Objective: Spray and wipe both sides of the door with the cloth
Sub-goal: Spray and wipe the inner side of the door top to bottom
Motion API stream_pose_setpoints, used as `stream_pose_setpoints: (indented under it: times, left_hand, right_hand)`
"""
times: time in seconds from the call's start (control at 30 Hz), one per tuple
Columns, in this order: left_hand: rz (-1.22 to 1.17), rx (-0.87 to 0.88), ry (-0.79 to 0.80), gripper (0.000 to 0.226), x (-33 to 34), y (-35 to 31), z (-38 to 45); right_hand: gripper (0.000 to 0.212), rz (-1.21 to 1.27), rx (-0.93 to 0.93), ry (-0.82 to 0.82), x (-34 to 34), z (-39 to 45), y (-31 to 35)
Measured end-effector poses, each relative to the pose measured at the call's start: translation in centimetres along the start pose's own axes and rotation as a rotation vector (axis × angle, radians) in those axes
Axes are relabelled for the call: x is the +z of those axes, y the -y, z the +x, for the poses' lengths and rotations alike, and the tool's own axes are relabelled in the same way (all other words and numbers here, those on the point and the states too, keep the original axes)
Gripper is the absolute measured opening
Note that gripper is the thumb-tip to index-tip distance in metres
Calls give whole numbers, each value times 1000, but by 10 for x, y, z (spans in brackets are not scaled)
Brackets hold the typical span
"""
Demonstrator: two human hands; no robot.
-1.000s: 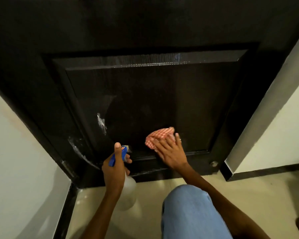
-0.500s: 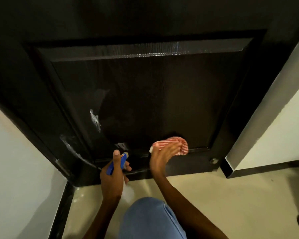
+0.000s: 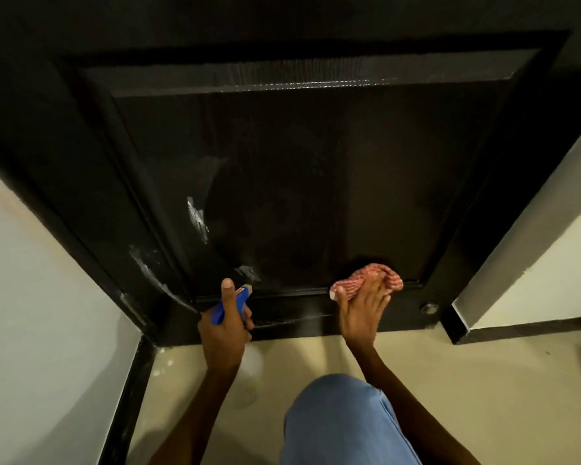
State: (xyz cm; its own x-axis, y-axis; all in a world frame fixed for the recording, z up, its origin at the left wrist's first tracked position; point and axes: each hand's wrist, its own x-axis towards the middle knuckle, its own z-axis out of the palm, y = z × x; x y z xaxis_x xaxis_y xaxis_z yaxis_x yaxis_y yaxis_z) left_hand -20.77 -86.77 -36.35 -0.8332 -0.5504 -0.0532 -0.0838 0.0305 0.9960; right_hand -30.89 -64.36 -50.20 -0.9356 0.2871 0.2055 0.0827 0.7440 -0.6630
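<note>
**Cloth pressed low on a dark door, spray bottle held beside it**

I am looking down at the bottom part of a dark door (image 3: 316,196) with a sunken middle panel. My right hand (image 3: 363,313) has its fingers curled over a bunched red-and-white cloth (image 3: 366,280) and presses it against the door, right where the lower edge of that panel meets the bottom rail, toward the door's right side. My left hand (image 3: 223,333) is wrapped around a spray bottle (image 3: 230,305) with a blue head, thumb lying up along the top; it sits in front of the door's bottom rail, left of the cloth and well apart from it. I cannot tell whether the nozzle touches the door. White streaks of foam (image 3: 197,218) show on the left part of the panel and down the door's lower left corner. A pale floor (image 3: 450,380) meets the door's foot, and a knee in blue jeans (image 3: 342,421) is raised in front of it, below the hands.
</note>
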Motion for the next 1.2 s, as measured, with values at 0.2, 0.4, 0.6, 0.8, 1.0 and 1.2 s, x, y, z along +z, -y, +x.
stream_pose_setpoints:
  times: [0.2,0.4,0.6,0.8,1.0,1.2]
  left_hand:
    - [46,-116,47,71,-11,13,5]
    - [-9,-188,-2,72,-15,19,8]
    - [-70,-155,-159,68,-51,34,23]
    - [-68,-189,-200,68,-77,24,22]
    - [-133,-173,-292,67,-97,8,22]
    - [-94,-37,-294,69,-105,-24,28]
  right_hand:
    - [81,350,286,-27,25,-11,32]
    - [78,106,-106,-61,55,-31,36]
    - [78,-193,-580,93,89,-36,52]
    - [91,-644,-1295,152,93,-12,116]
    - [77,-761,-1484,144,71,13,153]
    - [71,-582,-1453,-157,9,32,238]
